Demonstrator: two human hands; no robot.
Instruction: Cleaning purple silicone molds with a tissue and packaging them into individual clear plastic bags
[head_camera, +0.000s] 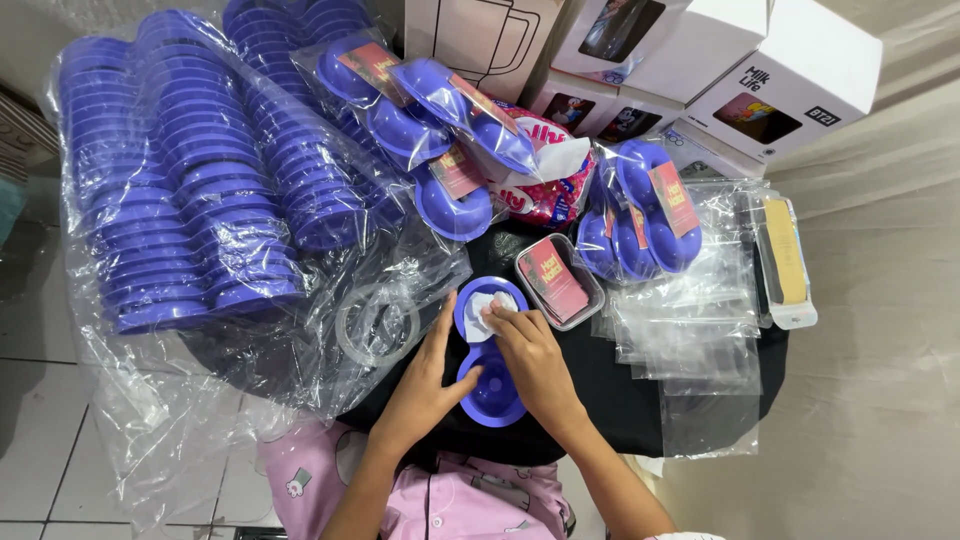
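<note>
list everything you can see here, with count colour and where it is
purple two-cup holder: one, purple, centre, under both hands
white pad: one, white, in the holder's upper cup
stacked holders in plastic bags: many, purple, left
bagged holders with red cards: several, purple, top centre and right
tray of red cards: one, grey, right of the holder
clear bags: a pile, right
tape roll: one, clear, left of the hands
white boxes: several, top right
left hand: on the holder's left edge
right hand: pressing the pad
</note>
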